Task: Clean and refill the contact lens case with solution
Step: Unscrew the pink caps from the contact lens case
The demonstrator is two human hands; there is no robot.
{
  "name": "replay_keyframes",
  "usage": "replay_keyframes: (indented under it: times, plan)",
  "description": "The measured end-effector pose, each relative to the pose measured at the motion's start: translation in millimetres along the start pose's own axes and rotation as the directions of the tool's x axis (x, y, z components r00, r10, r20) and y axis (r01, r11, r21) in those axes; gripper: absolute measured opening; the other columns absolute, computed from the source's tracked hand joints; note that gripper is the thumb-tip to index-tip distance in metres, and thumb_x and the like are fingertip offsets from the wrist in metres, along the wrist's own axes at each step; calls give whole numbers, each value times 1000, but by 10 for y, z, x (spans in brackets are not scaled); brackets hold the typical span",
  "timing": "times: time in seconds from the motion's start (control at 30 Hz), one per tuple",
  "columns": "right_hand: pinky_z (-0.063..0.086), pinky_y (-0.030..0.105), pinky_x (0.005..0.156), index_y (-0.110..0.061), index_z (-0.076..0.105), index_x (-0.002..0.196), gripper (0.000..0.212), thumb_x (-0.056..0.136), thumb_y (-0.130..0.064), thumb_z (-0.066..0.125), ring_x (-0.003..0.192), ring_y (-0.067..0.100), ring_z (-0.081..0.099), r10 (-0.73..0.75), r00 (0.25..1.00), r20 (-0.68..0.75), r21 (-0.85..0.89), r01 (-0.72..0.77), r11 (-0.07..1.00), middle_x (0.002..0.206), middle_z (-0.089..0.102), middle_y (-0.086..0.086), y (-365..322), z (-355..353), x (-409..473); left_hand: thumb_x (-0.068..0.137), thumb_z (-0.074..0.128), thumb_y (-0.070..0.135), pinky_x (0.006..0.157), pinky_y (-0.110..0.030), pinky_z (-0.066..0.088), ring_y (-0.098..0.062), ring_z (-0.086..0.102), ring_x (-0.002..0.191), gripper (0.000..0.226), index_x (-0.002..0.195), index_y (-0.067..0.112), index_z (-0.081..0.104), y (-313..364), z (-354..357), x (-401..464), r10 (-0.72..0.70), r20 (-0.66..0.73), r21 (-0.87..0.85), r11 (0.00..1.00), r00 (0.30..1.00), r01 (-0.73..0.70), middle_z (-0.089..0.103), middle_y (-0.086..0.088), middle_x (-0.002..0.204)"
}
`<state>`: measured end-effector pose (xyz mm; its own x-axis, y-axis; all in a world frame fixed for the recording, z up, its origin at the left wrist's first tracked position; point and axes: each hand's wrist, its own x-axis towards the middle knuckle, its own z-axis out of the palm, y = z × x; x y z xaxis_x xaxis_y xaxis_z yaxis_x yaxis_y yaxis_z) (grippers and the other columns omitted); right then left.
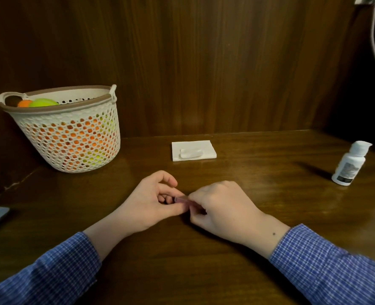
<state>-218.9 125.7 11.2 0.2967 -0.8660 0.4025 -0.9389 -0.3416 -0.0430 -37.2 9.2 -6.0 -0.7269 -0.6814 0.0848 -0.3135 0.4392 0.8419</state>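
While both hands met low over the wooden table [248,216], a small translucent item, possibly the lens case [181,199], was pinched between the left hand [151,202] and right hand [220,209]. The solution bottle [349,164] was noted upright far right, well apart.

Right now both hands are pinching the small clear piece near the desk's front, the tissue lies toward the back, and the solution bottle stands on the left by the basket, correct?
Not quite. The head view shows the solution bottle on the right, far from the basket. The rest holds: left hand and right hand pinch the small clear piece, and the tissue lies toward the back.
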Motion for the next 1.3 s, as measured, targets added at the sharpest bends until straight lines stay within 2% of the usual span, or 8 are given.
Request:
replay_keyframes:
  times: [0.17,0.27,0.47,0.6,0.7,0.87,1.03,1.3]
  plan:
    - [55,24,66,-30,76,98,37,99,-48,44,70,6,65,31,999,-20,48,-30,998,81,73,-11,70,52,7,78,88,23,86,-40,57,-28,71,95,53,118,23,54,11,-22,-1,-5,4,2,1000,1000,5,81,8,102]
    - [59,20,72,-32,78,108,31,96,-51,57,82,0,69,95,995,-6,273,-90,958,92,76,-17,190,50,-14,76,91,25,93,-40,56,-16,72,98,60,123,26,54,-8,-55,-4,7,44,41,999,999,-9,79,9,107]
    - [58,21,65,-29,68,98,2,97,-30,68,69,9,73,406,913,40,717,-310,625,90,77,-13,312,156,-33,69,91,36,96,-38,53,-11,69,103,68,126,34,54,-24,-35,-2,55,113,110,992,992,-68,76,9,110]
    - [58,21,62,-21,60,98,5,101,-21,63,62,14,73,491,862,122,751,-404,523,89,80,-5,329,181,25,72,91,36,97,-35,51,-9,67,105,68,129,35,54,-36,-33,10,70,136,125,988,988,-87,75,9,112]
    - [59,24,67,-27,63,95,6,99,-23,67,69,12,73,484,871,80,727,-383,570,90,77,-8,322,173,7,72,91,38,95,-31,52,-6,67,103,68,129,38,53,-53,-22,13,70,108,143,986,992,-85,74,12,111]
    - [52,15,69,-36,69,84,7,87,-34,74,86,8,65,325,936,-136,546,-203,813,92,66,-19,322,68,-73,70,93,39,91,-26,53,-2,67,101,72,128,41,52,-81,-2,23,62,50,148,987,997,-69,73,20,110]
    - [58,23,67,-34,79,98,14,89,-43,72,83,6,68,231,971,64,485,-232,843,87,73,-18,348,118,-101,69,93,40,89,-21,52,2,67,102,74,129,42,51,-83,-3,22,58,34,158,985,998,-62,69,28,112]
    - [54,21,58,-33,80,100,19,89,-47,74,74,8,66,256,957,137,482,-290,827,82,73,-12,332,146,-92,70,93,41,85,-18,50,1,66,101,72,129,40,53,-88,9,20,71,25,162,984,997,-74,71,23,109]
